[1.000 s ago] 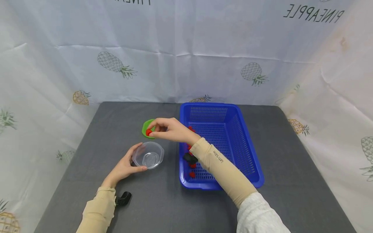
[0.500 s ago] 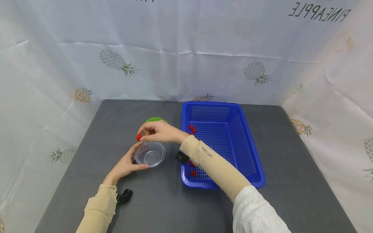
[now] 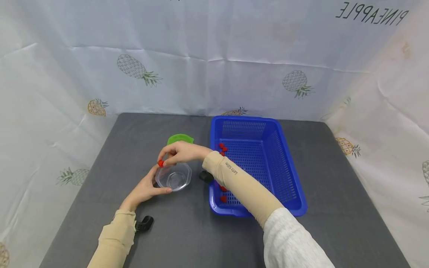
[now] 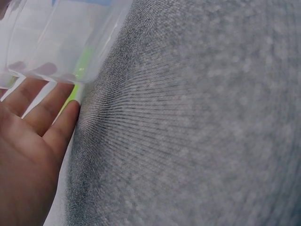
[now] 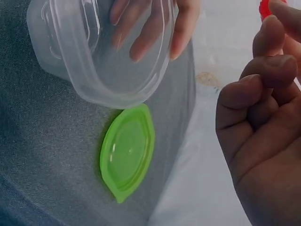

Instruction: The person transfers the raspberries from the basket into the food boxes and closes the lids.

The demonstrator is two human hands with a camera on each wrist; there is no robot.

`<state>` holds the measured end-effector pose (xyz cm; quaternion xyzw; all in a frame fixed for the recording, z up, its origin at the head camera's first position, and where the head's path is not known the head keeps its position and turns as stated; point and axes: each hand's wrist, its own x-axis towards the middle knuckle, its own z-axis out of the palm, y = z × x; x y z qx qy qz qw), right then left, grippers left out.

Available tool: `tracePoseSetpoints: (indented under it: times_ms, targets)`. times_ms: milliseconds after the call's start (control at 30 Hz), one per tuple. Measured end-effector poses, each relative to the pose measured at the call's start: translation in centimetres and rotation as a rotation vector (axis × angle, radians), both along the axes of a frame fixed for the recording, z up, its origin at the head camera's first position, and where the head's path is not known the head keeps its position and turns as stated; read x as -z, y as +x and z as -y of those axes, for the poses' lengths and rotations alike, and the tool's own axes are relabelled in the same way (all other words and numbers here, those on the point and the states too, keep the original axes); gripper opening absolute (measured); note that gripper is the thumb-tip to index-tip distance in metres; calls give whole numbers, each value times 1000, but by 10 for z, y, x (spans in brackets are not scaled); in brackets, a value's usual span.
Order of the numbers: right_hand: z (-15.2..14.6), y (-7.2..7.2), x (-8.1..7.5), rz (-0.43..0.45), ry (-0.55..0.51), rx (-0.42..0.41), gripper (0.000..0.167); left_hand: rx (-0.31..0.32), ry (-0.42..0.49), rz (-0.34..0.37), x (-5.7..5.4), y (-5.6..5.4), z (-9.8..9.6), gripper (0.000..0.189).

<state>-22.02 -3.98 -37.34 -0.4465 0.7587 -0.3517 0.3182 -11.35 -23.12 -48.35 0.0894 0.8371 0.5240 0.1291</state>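
My left hand [image 3: 144, 189] holds a clear plastic container [image 3: 176, 180] on the dark table, its thumb on the near side and its fingers along the left side. In the left wrist view, those fingers lie against the container wall. Above the container's far left rim, my right hand [image 3: 182, 152] pinches a small red bumpy piece [image 3: 161, 163] between thumb and fingertips. The right wrist view catches only part of the red piece [image 5: 265, 9]. Just behind the container lies a green lid [image 5: 129, 150], partly covered by my right hand in the head view.
A blue perforated basket [image 3: 291, 175] stands right of the container, with several red pieces [image 3: 223, 199] along its left side. My right forearm crosses over it. A white curtain [image 3: 214, 82] with pineapple prints hangs behind the table [image 3: 194, 238] and at both sides.
My right hand has carried the red piece left and nearer, from over the green lid to the container's far left rim. The left hand keeps its hold on the container.
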Motion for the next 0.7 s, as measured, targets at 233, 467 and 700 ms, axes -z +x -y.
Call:
tracePoseSetpoints:
  times_ms: [233,467,700]
  targets:
    - [4,-10,5,95,37,15,24,16,14,-29,1,0,0,89]
    - [5,-14,10,114,91,1,21,4,5,-20,-2,1,-1,92]
    - [8,-3,5,45,83,20,19,-2,-19,-18,-6,2,2,94]
